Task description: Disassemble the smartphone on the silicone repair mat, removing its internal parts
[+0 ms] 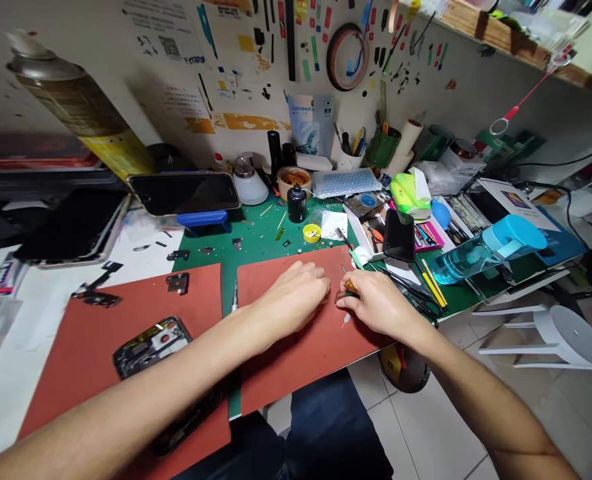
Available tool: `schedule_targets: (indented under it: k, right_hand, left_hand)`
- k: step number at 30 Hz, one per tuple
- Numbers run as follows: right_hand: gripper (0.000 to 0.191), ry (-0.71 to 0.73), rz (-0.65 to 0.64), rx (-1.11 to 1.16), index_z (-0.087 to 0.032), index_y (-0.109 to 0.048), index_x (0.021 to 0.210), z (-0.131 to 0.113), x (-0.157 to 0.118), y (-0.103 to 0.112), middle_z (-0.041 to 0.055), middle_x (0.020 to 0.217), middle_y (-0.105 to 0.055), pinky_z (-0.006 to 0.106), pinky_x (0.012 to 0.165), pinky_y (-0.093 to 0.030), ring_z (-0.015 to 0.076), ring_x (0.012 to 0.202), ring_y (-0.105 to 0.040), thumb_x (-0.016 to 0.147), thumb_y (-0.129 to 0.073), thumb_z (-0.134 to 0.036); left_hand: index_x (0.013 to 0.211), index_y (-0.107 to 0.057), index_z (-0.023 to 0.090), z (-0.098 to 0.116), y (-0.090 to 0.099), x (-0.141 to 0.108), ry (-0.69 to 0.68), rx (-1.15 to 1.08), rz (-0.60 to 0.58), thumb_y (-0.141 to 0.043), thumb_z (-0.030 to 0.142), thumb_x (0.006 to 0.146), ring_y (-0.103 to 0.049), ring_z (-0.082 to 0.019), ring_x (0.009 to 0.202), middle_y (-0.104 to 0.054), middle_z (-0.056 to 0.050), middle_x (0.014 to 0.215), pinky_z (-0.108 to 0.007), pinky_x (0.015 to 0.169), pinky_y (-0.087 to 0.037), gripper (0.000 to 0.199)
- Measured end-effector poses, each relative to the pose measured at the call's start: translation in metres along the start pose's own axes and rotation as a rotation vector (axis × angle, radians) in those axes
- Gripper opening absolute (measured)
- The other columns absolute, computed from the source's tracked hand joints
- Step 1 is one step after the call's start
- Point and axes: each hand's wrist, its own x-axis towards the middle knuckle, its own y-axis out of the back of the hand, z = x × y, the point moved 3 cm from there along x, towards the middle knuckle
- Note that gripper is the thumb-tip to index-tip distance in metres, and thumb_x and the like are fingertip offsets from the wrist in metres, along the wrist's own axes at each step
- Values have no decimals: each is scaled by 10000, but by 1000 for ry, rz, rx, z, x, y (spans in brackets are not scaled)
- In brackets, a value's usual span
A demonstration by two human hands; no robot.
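My left hand (299,297) is curled closed over the right-hand red mat (286,373), knuckles up. Its fingertips are hidden, so anything pinched in them does not show. Just to the right, my right hand (376,300) has its fingers closed round a small tool with an amber handle (350,287), whose thin metal end points up and away. A small pale piece with a fine tip (346,320) shows just below those fingers. Under my left forearm lies an opened phone housing (153,343) on the left red mat (91,347). A small dark phone part (177,283) rests beyond it.
Behind the mats stand a black bottle (297,203), a yellow round tub (311,233) and a phone on a blue stand (203,220). To the right are scissors (421,297), a black phone (399,237) and a blue water bottle (486,247). A pen-like metal tool (235,297) lies between the mats.
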Motion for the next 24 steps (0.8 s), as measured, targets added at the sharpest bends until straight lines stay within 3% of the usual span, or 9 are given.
schedule_targets:
  k: [3, 5, 7, 10, 16, 20, 24]
  right_hand:
    - [117, -80, 188, 30, -219, -778, 944, 14, -1, 22, 50, 990, -805, 305, 803, -477, 206, 909, -747, 1031, -718, -268]
    - [179, -187, 380, -24, -206, -808, 962, 30, 6, 42, 86, 987, -809, 342, 794, -485, 238, 881, -749, 1034, -705, -333]
    - [219, -288, 474, -126, -185, -822, 959, 47, 20, 59, 117, 965, -803, 376, 790, -485, 269, 865, -743, 1016, -715, -367]
    - [226, -362, 444, -172, -144, -822, 952, 68, 53, 69, 148, 900, -793, 403, 793, -492, 295, 859, -735, 1007, -691, -319]
    - [180, -408, 395, -175, -53, -817, 1003, 83, 96, 59, 232, 956, -793, 401, 799, -517, 315, 920, -739, 924, -715, -179]
    - [233, -401, 422, -176, -39, -800, 989, 73, 86, 66, 262, 958, -778, 423, 830, -506, 338, 933, -740, 1000, -623, -191]
    - [461, -348, 487, -147, -142, -750, 913, 49, 39, 77, 143, 802, -735, 383, 765, -459, 262, 762, -682, 1136, -415, -368]
  left_hand:
    - [856, -654, 176, -1, -4, 0, -22, 8, 4, -526, -49, 896, -599, -270, 903, -681, -92, 921, -377, 781, -411, 262]
    - [847, -649, 176, 0, -6, 0, -35, 12, 6, -521, -47, 897, -589, -278, 899, -661, -89, 908, -387, 789, -411, 262]
    - [843, -650, 173, 2, -5, 0, -41, 12, 3, -522, -50, 894, -587, -281, 896, -651, -87, 905, -392, 797, -412, 262]
    - [848, -663, 167, 6, -2, 1, -42, 8, -11, -521, -42, 905, -590, -275, 895, -655, -88, 910, -389, 804, -410, 259]
    - [842, -668, 166, 9, 1, 2, -42, -10, -28, -544, 22, 953, -581, -255, 868, -661, -78, 879, -368, 785, -381, 220]
    - [831, -678, 170, 7, 1, 2, -50, -53, -2, -543, 44, 973, -574, -242, 838, -653, -69, 847, -360, 783, -373, 233]
    - [826, -696, 177, 4, 3, -1, -52, -109, 30, -547, 36, 964, -570, -229, 820, -643, -58, 831, -357, 806, -380, 247]
